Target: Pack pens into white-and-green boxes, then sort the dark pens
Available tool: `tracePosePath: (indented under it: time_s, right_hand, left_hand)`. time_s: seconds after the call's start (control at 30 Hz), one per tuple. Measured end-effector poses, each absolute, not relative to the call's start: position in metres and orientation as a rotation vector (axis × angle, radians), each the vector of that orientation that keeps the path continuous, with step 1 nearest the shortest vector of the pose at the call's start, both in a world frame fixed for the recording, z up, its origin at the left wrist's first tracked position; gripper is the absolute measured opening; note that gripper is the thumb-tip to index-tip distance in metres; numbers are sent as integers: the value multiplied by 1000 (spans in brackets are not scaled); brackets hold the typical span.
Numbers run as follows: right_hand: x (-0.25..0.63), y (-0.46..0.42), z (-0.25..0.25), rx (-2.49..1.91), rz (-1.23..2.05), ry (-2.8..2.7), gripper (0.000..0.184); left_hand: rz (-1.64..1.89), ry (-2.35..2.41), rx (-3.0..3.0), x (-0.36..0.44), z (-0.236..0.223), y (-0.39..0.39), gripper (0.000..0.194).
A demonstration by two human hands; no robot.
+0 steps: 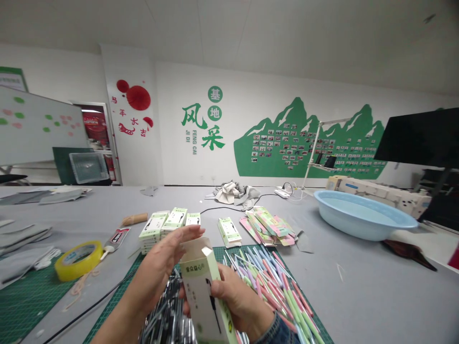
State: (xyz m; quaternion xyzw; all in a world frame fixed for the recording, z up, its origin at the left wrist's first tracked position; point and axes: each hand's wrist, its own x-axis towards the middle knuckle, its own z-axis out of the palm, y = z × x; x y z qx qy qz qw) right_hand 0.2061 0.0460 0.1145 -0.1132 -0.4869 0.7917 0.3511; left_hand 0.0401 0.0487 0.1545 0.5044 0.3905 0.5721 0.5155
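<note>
open-topped paper carton upright in the right hand, its mouth just beside the left hand.
the carton's long axis runs nearly upright, its top leaning a little to the left, the mouth facing up; the right hand wraps its right side around mid-height, thumb across the printed front, while the left hand, fingers straight and together, palm turned toward the carton, grips nothing that shows and is the nearer one to the mouth; whether its fingertips touch the rim i cannot tell. below, dark glossy slender sticks lie mostly left of the carton and pastel pens to its right, on a green cutting mat on the grey desk.
</note>
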Motion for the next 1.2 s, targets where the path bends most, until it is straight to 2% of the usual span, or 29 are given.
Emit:
tracePosePath:
  time_s: [0.13, 0.27, 0.53, 0.97, 1.2]
  right_hand:
    - [204, 42, 110, -273, 2176, -1220, 75]
    - [204, 41, 109, -294, 2240, -1147, 79]
    - [205, 43, 106, -245, 2306, -1111, 76]
    - [206, 41, 109, -302, 2251, -1069, 56]
    - [205, 58, 90, -302, 2322, -966, 68]
  left_hand:
    - [1128, 863, 1144, 33, 152, 49, 46]
    - [1050, 817, 1150, 33, 152, 47, 49]
    - [1046, 936, 1300, 34, 154, 45, 52]
    - [1001, 1051, 1478, 39, 165, 33, 48]
    - [957, 913, 1744, 40, 165, 34, 45]
